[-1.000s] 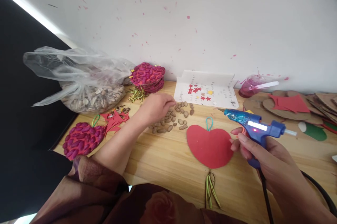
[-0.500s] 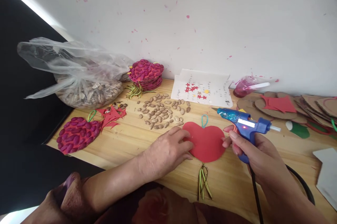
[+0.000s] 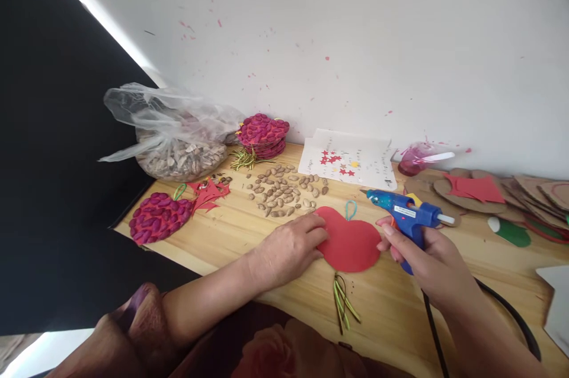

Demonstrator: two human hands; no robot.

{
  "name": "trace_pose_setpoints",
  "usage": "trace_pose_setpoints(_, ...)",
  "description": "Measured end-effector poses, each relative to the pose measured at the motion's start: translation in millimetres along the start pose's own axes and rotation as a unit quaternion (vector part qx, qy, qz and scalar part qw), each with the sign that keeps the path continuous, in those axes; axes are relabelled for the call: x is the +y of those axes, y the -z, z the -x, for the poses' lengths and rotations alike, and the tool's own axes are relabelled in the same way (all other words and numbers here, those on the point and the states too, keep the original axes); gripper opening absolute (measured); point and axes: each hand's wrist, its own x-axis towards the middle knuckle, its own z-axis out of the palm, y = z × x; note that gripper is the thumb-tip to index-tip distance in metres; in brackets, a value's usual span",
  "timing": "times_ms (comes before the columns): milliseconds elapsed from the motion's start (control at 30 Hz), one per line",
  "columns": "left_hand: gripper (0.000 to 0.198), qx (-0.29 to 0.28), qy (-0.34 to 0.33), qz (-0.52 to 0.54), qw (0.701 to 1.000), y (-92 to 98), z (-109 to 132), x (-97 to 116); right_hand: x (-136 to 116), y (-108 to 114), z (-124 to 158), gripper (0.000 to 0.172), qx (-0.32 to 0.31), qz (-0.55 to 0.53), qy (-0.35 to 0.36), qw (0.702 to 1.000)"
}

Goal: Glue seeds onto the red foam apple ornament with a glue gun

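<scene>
My right hand (image 3: 429, 259) is closed around the handle of a blue hot glue gun (image 3: 406, 215), a clear glue stick jutting from its back. The nozzle points left, above the table. A red heart-shaped cutout (image 3: 351, 244) lies in front of me, with a light blue loop (image 3: 351, 210) at its top and a green and dark string tassel (image 3: 343, 304) below. Curled fingers of my left hand (image 3: 293, 247) grip its left edge; the thumb is mostly hidden. My right fingertips are close to its right edge; whether they touch I cannot tell.
Loose brown seeds (image 3: 280, 191) lie beyond the cutout. Left stand a bag of seeds (image 3: 182, 159), a purple seed-covered heart (image 3: 160, 218) and a similar stack (image 3: 262, 132). Paper (image 3: 368, 153) with stars, a pink cup (image 3: 413, 159) and cardboard pieces (image 3: 471, 206) sit toward the right. A black cord (image 3: 511, 310) trails.
The camera view has shifted, so the left-side things appear further right. The red cutout is turned slightly, its right side lower. Both hands keep their holds; the glue gun tilts a little more downward at the back.
</scene>
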Motion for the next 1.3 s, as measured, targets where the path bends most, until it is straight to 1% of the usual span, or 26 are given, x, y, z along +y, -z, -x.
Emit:
trace_pose_setpoints(100,0.025,0.001,-0.002,-0.008,1.0,4.0,-1,-2,2,3,-2,0.044,-0.009,0.027,0.01,1.0)
trace_pose_setpoints(233,0.039,-0.011,-0.009,-0.012,1.0,6.4,1,-7,2,7,-4,0.042,-0.035,0.003,0.024,0.999)
trace_pose_setpoints(300,0.041,-0.01,-0.02,-0.003,1.0,6.1,3,-9,1,7,-4,0.04,-0.027,-0.002,0.026,0.999)
trace_pose_setpoints(367,0.039,0.009,-0.031,-0.001,0.999,6.8,3,-13,-1,6,-3,0.039,-0.016,-0.009,0.028,0.999)
trace_pose_setpoints(433,0.034,0.053,-0.023,-0.008,0.998,11.0,3,-19,-4,5,-2,0.038,-0.017,-0.028,0.03,0.999)
trace_pose_setpoints(500,0.027,0.102,0.016,-0.021,0.994,19.4,-1,-26,-5,4,-2,0.038,-0.024,-0.061,0.027,0.998)
trace_pose_setpoints(533,0.023,0.118,0.044,-0.028,0.992,24.6,-3,-29,-5,3,-2,0.037,-0.027,-0.079,0.022,0.996)
trace_pose_setpoints(567,0.019,0.121,0.073,-0.036,0.989,29.9,-7,-32,-5,2,-2,0.036,-0.028,-0.097,0.016,0.995)
trace_pose_setpoints(600,0.017,0.116,0.099,-0.044,0.987,34.7,-10,-35,-4,1,-2,0.035,-0.028,-0.11,0.009,0.993)
trace_pose_setpoints(633,0.018,0.1,0.119,-0.053,0.986,38.6,-15,-37,-4,0,-2,0.036,-0.03,-0.117,0.0,0.993)
trace_pose_setpoints(700,0.019,0.073,0.138,-0.073,0.985,42.6,-23,-40,-2,-2,-2,0.038,-0.036,-0.115,-0.013,0.993)
trace_pose_setpoints(833,0.01,0.036,0.146,-0.092,0.984,38.6,-37,-37,-3,-8,0,0.04,-0.028,-0.103,-0.034,0.994)
trace_pose_setpoints(933,0.007,0.001,0.153,-0.106,0.983,33.6,-43,-35,-6,-11,2,0.038,-0.016,-0.11,-0.044,0.993)
trace_pose_setpoints(1033,0.007,-0.006,0.15,-0.12,0.981,31.1,-44,-36,-6,-9,3,0.034,-0.015,-0.13,-0.047,0.99)
trace_pose_setpoints(1300,0.012,-0.011,0.136,-0.133,0.982,28.6,-41,-39,-1,-5,3,0.031,-0.065,-0.181,-0.057,0.98)
